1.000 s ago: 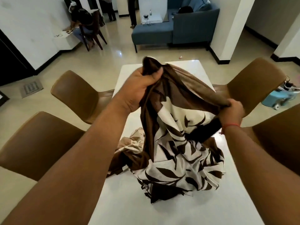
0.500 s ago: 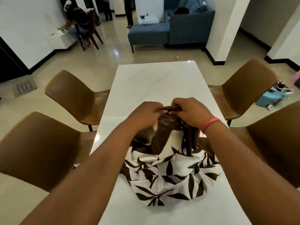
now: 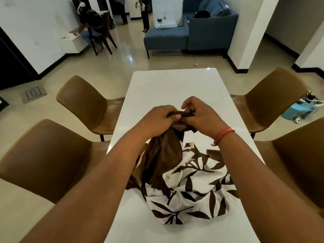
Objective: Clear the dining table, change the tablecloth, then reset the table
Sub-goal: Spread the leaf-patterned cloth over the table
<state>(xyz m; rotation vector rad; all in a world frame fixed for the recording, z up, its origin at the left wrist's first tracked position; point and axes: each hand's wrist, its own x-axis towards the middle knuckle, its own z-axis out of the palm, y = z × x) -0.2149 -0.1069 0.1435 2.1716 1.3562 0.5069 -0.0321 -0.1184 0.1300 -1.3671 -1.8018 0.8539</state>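
A bunched tablecloth [image 3: 189,188], white with brown leaves and a plain brown border, lies heaped on the near half of the white dining table [image 3: 171,86]. My left hand [image 3: 157,118] and my right hand [image 3: 199,114] meet just above the heap, side by side. Both pinch the same brown edge of the cloth, which is pulled up into a peak between them. A red thread band circles my right wrist. The far half of the table is bare.
Brown chairs flank the table: two on the left [image 3: 87,104] [image 3: 40,158], two on the right [image 3: 273,97] [image 3: 305,155]. A blue sofa [image 3: 192,34] stands beyond. A person sits on a chair [image 3: 94,30] far left. A light-blue mop bucket [image 3: 298,111] is on the floor right.
My hands came down from a raised, spread hold and closed together over the cloth. The cloth dropped into a heap on the table, and its brown edge is now gathered between both hands.
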